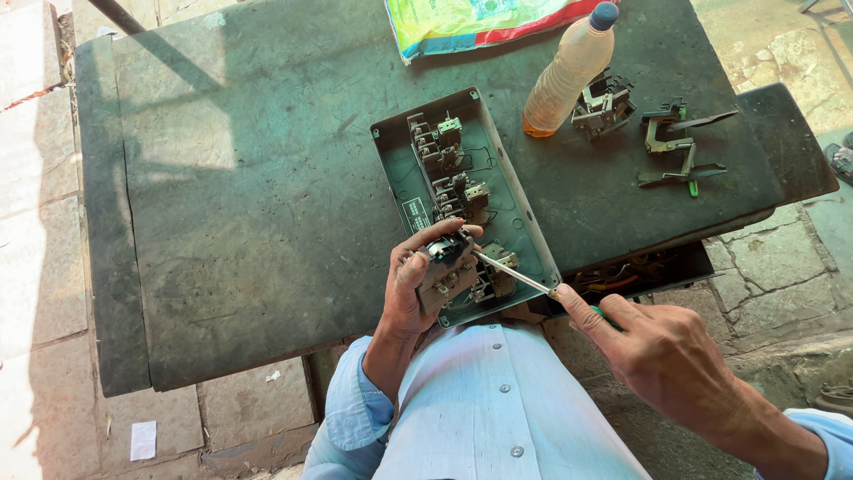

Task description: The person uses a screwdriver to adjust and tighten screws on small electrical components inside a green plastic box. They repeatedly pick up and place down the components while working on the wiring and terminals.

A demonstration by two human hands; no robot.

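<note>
Your left hand (410,289) clamps a switch block (447,271) over the near end of the grey box (524,227) on the table (249,204). Your right hand (662,351) grips a screwdriver (515,275), tip at the block. Far right: bottle (567,76), metal parts (680,147).

A metal switch box (418,191) lies on the counter (249,222), near its front edge. Behind it to the right stands a bottle (567,76). Right of the bottle lie loose switch parts (604,107) and metal levers (680,147). A plastic bag (471,22) lies at the back.
</note>
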